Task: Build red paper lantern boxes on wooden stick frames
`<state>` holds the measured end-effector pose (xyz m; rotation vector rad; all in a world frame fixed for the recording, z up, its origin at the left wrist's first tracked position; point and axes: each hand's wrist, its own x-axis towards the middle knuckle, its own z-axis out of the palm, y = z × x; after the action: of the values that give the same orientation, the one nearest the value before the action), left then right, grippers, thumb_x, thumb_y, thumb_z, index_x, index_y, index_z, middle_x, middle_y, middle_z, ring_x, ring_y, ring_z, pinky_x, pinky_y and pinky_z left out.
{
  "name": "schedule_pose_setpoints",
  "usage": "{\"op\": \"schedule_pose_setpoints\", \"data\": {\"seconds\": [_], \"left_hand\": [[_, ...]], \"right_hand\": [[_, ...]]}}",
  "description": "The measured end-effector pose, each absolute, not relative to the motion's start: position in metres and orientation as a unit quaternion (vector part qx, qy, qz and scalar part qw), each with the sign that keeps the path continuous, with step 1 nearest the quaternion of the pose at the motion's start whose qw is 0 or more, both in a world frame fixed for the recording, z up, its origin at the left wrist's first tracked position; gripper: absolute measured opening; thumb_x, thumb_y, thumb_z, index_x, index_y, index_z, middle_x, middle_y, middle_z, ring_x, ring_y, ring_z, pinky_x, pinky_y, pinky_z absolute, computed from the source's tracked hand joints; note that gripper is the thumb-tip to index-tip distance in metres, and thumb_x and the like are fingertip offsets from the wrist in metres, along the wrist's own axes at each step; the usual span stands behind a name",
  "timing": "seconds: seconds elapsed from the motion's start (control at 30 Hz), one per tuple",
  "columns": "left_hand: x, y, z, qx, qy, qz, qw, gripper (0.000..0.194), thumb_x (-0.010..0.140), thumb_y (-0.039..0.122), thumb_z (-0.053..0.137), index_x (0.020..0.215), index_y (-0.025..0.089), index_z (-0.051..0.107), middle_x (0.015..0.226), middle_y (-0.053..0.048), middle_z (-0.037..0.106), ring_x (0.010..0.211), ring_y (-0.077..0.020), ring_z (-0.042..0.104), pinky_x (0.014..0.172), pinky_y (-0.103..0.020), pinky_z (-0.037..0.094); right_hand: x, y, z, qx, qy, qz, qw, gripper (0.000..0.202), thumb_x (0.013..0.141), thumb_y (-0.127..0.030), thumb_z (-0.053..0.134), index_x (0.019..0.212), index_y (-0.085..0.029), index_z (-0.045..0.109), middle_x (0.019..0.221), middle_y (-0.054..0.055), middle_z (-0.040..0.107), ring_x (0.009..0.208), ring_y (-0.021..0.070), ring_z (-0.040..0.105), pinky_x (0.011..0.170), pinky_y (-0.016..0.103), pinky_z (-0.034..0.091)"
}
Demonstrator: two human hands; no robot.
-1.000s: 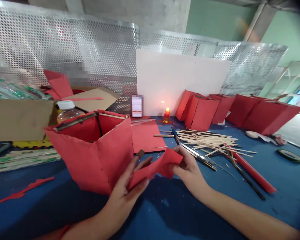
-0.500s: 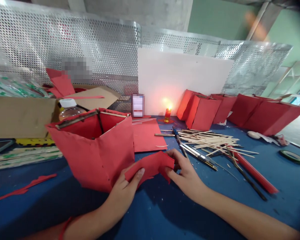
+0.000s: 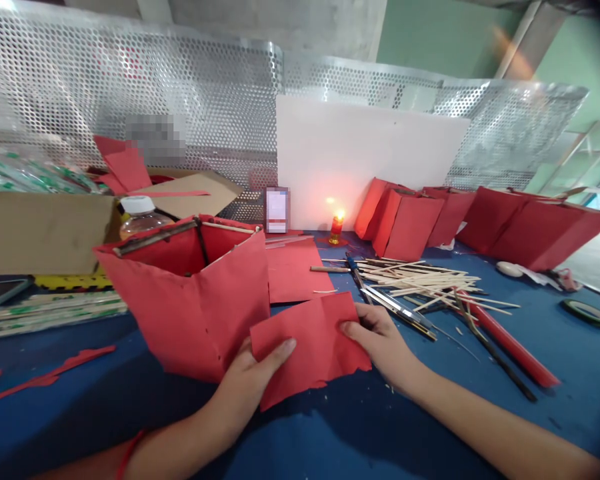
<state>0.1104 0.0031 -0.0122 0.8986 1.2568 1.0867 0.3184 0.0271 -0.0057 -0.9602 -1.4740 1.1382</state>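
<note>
One red paper piece — two hands gripping, one lit candle

Red paper piece: small, roughly rectangular, lower edge ragged, slight creases near right end. Held opened out between left hand and right hand, broad face to camera, over the blue counter.

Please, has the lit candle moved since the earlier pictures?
No. The lit candle keeps its place in front of the white board, against which I see no shift.
</note>
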Motion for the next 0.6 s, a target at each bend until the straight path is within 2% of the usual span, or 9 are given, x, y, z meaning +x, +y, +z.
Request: {"op": "schedule_pose_setpoints", "data": {"seconds": [0.1, 0.2, 0.37, 0.5, 0.6], "left_hand": [[0.112, -0.0015, -0.0106, 0.362, 0.507, 0.473, 0.623, 0.059, 0.049, 0.051, 0.092, 0.092, 0.017, 0.07, 0.088, -0.007, 0.08, 0.081, -0.0282, 0.076, 0.08, -0.039, 0.061], [0.113, -0.0037, -0.0088, 0.395, 0.502, 0.446, 0.627, 0.058, 0.05, 0.056, 0.09, 0.086, 0.015, 0.069, 0.082, -0.008, 0.08, 0.062, -0.0232, 0.073, 0.064, -0.033, 0.058], [0.1129, -0.0006, -0.0073, 0.454, 0.492, 0.381, 0.638, 0.051, 0.065, 0.063, 0.079, 0.071, 0.013, 0.071, 0.078, -0.015, 0.079, 0.065, -0.0243, 0.074, 0.068, -0.033, 0.058], [0.1119, 0.0012, -0.0106, 0.469, 0.478, 0.399, 0.626, 0.048, 0.07, 0.061, 0.078, 0.072, 0.013, 0.072, 0.074, -0.014, 0.078, 0.066, -0.0253, 0.074, 0.069, -0.034, 0.058], [0.1114, 0.0009, -0.0122, 0.479, 0.464, 0.407, 0.625, 0.045, 0.071, 0.059, 0.078, 0.071, 0.014, 0.072, 0.066, -0.011, 0.075, 0.064, -0.0257, 0.073, 0.067, -0.033, 0.058]], "right_hand": [[0.3195, 0.0285, -0.0103, -0.4, -0.572, 0.48, 0.532, 0.017, 0.078, -0.035, 0.065, 0.078, -0.02, 0.071, 0.067, 0.0, 0.068, 0.06, 0.0171, 0.06, 0.057, 0.027, 0.047], [0.319, 0.0288, -0.0117, -0.389, -0.552, 0.483, 0.558, 0.016, 0.078, -0.037, 0.069, 0.08, -0.021, 0.072, 0.07, -0.001, 0.069, 0.061, 0.0161, 0.06, 0.061, 0.027, 0.049], [0.3158, 0.0232, -0.0081, -0.359, -0.556, 0.487, 0.57, 0.023, 0.081, -0.043, 0.076, 0.09, -0.022, 0.075, 0.083, 0.001, 0.073, 0.073, 0.0168, 0.064, 0.067, 0.026, 0.053], [0.3175, 0.0202, -0.0086, -0.329, -0.566, 0.504, 0.563, 0.039, 0.093, -0.057, 0.061, 0.107, -0.022, 0.073, 0.065, -0.002, 0.064, 0.051, 0.0122, 0.054, 0.05, 0.023, 0.046], [0.3195, 0.0222, -0.0091, -0.318, -0.574, 0.508, 0.558, 0.048, 0.098, -0.061, 0.049, 0.109, -0.019, 0.069, 0.057, -0.004, 0.056, 0.044, 0.0111, 0.048, 0.044, 0.023, 0.041]]}}
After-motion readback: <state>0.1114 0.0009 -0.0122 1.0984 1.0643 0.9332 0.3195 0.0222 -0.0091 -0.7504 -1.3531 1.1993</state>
